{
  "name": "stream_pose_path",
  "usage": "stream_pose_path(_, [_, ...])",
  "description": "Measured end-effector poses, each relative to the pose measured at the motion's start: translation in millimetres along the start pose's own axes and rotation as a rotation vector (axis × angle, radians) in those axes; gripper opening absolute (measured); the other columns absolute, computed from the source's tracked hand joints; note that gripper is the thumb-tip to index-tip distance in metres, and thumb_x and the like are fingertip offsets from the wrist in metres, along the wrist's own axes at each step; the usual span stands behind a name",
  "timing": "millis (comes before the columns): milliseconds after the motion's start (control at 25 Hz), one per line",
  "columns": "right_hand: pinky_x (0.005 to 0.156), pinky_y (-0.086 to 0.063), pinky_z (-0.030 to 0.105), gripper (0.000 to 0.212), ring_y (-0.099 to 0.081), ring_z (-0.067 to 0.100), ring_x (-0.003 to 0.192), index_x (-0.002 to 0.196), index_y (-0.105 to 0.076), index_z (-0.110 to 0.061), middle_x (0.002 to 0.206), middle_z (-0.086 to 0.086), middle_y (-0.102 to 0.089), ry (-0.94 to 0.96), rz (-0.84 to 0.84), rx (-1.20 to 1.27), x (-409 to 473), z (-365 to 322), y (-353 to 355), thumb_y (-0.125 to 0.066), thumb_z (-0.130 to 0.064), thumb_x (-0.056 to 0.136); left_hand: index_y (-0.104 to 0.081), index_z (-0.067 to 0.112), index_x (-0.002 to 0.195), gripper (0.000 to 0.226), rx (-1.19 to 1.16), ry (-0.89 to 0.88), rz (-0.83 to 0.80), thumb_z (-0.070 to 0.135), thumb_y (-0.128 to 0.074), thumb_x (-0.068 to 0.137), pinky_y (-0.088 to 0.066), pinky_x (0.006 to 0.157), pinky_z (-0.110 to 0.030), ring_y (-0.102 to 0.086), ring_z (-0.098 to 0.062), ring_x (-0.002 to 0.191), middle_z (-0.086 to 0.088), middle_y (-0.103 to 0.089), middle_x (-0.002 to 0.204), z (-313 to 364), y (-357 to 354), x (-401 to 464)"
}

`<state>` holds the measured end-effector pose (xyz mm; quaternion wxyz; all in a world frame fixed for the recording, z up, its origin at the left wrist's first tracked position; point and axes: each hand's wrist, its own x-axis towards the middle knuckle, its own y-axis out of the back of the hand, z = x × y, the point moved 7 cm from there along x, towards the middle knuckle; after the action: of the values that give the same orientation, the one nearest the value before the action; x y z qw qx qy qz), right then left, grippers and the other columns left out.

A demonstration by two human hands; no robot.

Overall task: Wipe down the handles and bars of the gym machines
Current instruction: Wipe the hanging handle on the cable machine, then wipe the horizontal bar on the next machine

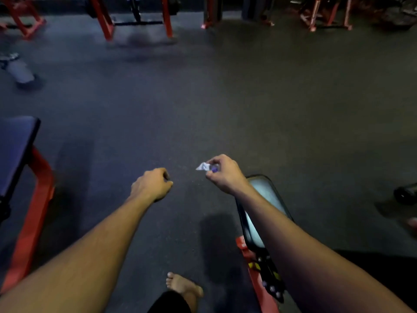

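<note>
My right hand (222,175) is stretched out over the dark floor and pinches a small crumpled white-and-purple cloth (206,167) between its fingers. My left hand (152,185) is held out beside it, its fingers curled into a fist with nothing visible in it. No machine handle or bar is under either hand. Under my right forearm is a black padded seat (267,197) on a red machine frame (257,274).
A red-framed bench with a dark pad (15,152) stands at the left. Red machine frames (106,21) line the far side of the rubber floor (225,98). Another person's leg (19,70) shows at the far left. My bare foot (184,285) is at the bottom.
</note>
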<state>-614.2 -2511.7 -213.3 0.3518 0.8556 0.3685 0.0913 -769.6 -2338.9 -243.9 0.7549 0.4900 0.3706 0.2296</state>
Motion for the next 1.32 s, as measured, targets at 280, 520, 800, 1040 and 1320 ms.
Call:
stream_pose_path(280, [0.08,-0.053,0.033,0.026,-0.07,0.016,0.087,0.102,-0.075,-0.016,0.096,0.001,-0.076,0.19,-0.217,-0.02,124,-111,-85,-0.062,-0.005,0.082,-0.063,0.039,0.105,0.022,-0.167,0.222,0.045,0.053,-0.064,0.087,-0.054,0.093,-0.037,-0.067,-0.027,0.11,0.005,-0.071,0.12,-150,62,77])
stream_pose_path(520, [0.074,-0.052,0.031,0.015,-0.065,0.01,0.08,0.096,-0.065,-0.024,0.086,-0.011,-0.072,0.451,-0.471,-0.049,198,-250,-204,-0.053,-0.017,0.094,-0.061,0.04,0.096,0.015,-0.348,0.483,0.178,0.052,-0.067,0.089,-0.055,0.09,-0.036,-0.068,-0.021,0.104,0.012,-0.072,0.106,-280,112,84])
stream_pose_path(800, [0.062,-0.051,0.036,0.037,-0.062,0.017,0.067,0.089,-0.064,-0.027,0.077,-0.007,-0.07,0.815,-0.725,-0.08,266,-415,-339,-0.041,0.001,0.085,-0.059,0.04,0.091,0.016,-0.462,0.799,0.388,0.053,-0.064,0.083,-0.055,0.093,-0.039,-0.069,-0.023,0.104,0.007,-0.074,0.106,-430,177,95])
stream_pose_path(1040, [0.068,-0.049,0.023,0.013,-0.064,0.001,0.069,0.091,-0.066,-0.026,0.074,-0.009,-0.072,1.05,-0.989,-0.084,274,-524,-449,-0.059,-0.015,0.095,-0.067,0.031,0.108,0.021,-0.464,1.055,0.507,0.042,-0.064,0.091,-0.05,0.083,-0.031,-0.067,-0.02,0.109,0.008,-0.074,0.113,-503,214,73])
stream_pose_path(1320, [0.077,-0.054,0.031,0.021,-0.067,0.008,0.081,0.1,-0.074,-0.033,0.084,-0.011,-0.074,1.372,-1.26,-0.262,201,-597,-591,-0.062,-0.018,0.093,-0.065,0.038,0.095,0.015,-0.662,1.438,0.659,0.048,-0.066,0.084,-0.053,0.09,-0.034,-0.068,-0.02,0.106,0.011,-0.074,0.107,-599,175,-13])
